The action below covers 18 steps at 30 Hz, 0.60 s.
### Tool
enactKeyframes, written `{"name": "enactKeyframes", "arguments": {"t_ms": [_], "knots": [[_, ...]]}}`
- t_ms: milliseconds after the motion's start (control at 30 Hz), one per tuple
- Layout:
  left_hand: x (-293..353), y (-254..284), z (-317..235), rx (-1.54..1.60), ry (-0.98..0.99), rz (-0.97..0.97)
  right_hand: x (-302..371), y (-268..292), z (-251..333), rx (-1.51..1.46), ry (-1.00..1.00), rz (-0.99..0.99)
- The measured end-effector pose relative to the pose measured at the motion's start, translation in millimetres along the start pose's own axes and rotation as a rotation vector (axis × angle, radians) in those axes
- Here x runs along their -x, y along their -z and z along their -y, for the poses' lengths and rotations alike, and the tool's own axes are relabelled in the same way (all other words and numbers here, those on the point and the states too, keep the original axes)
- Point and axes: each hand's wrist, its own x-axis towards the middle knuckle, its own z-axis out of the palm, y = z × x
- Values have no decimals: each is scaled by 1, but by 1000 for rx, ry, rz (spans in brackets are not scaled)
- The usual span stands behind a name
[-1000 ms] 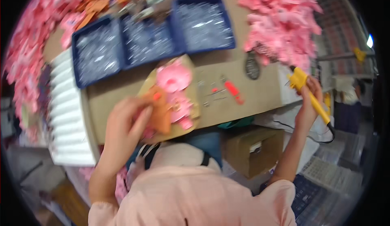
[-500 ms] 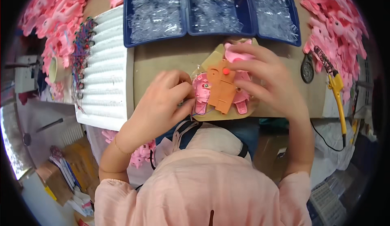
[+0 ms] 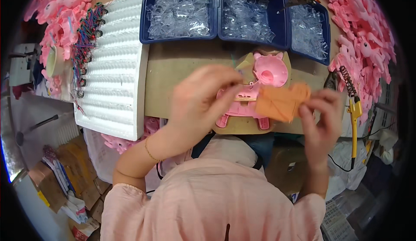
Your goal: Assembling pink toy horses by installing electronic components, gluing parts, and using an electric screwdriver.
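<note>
An open pink plastic toy shell (image 3: 240, 109) lies on a tan board (image 3: 247, 128) in front of me, its round eared head part (image 3: 277, 71) at the far end. My right hand (image 3: 323, 115) grips a flat orange plate (image 3: 279, 103) by its right edge, holding it over the right side of the shell; both are a little blurred. My left hand (image 3: 195, 104) hovers at the shell's upper left with thumb and fingers drawn together; what lies between them, if anything, is too blurred to make out.
Blue bins (image 3: 182, 36) of clear plastic pieces line the back. A ridged white foam tray (image 3: 115, 67) stands at left, coloured wires with small round parts (image 3: 84, 46) along it. Pink toy parts (image 3: 366, 46) pile up at both sides. A yellow-handled soldering iron (image 3: 354, 111) is at right.
The orange plate has been lifted off the pink shell and moved right in my right hand, baring the shell's head part. My left hand has risen and moved slightly right. The view has shifted.
</note>
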Motion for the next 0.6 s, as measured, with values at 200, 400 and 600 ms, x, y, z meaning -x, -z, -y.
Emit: {"name": "enactKeyframes", "arguments": {"t_ms": [200,400,600], "knots": [[22,-10,4,233,234,101,-2,-5,9,260,50,243],[45,-16,14,145,107,-104,-48,-57,28,-240,149,770],[50,-27,18,389,292,-155,-35,-61,21,102,351,663]]}}
